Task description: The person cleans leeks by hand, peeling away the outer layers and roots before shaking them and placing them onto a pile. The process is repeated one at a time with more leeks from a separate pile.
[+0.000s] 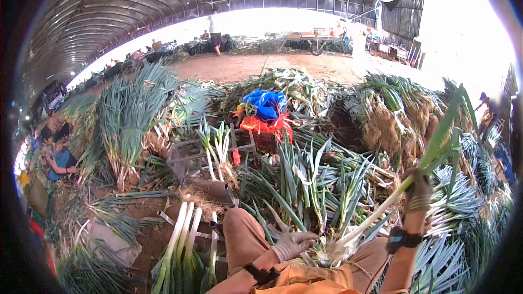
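Observation:
My right hand (418, 190), in a worn glove, is closed around the green upper part of a large leek (378, 216). The leek slants down to the left, its root end over my lap. Near that root end is my left hand (294, 244), in a light glove, its fingers pointing right toward loose leaves and pale peelings (327, 251). Whether its fingertips grip anything is too small to tell. Several white-stalked leeks (185, 231) lie with their roots up on a metal frame (204, 185) left of my knee.
A crate (264, 140) with red and blue bags (265, 103) stands ahead. Leek bundles (128, 125) rise at the left, and rooty piles (397, 114) lie at the right. People sit at the far left (61, 158), one walks in back (216, 31), another is at the right (485, 110).

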The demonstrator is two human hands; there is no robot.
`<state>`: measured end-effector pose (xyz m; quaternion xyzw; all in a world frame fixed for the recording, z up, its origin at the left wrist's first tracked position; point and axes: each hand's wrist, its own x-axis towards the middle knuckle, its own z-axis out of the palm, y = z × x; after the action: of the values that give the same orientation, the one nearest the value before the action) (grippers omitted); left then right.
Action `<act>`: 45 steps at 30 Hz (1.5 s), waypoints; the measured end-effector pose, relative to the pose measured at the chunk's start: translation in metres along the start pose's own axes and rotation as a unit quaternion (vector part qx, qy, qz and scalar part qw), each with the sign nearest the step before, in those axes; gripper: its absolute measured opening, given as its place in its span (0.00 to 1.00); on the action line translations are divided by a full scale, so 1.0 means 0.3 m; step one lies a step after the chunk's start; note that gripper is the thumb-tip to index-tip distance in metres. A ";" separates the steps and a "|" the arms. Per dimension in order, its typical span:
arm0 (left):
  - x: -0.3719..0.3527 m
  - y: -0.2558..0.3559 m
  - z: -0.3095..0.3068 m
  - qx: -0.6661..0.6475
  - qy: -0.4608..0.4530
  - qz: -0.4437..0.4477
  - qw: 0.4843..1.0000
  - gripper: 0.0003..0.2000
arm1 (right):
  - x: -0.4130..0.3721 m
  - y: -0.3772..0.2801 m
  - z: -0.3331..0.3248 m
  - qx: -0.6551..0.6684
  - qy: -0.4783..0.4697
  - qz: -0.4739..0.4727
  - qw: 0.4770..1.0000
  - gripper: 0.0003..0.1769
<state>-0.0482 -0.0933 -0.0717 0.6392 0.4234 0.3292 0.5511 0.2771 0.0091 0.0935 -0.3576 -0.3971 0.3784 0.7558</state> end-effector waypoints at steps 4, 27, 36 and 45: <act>0.010 0.150 0.074 -0.081 -0.099 0.096 0.987 0.19 | -0.255 0.003 0.248 0.039 -0.019 0.085 0.996 0.05; -0.023 -0.073 0.066 -0.046 -0.152 0.139 0.977 0.08 | -0.335 0.101 0.257 0.002 -0.128 0.211 0.969 0.14; -0.047 -0.017 0.025 -0.210 -0.258 -0.045 0.942 0.10 | -0.356 0.048 0.252 0.157 -0.201 0.248 0.935 0.27; -0.067 0.054 0.019 -0.067 -0.264 0.070 0.960 0.11 | -0.368 0.045 0.266 0.205 -0.224 0.274 0.913 0.32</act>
<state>-0.0489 -0.1145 -0.0558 0.6933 0.1941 0.2144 0.6601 0.1598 -0.0600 0.0800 -0.1955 -0.3564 0.7138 0.5703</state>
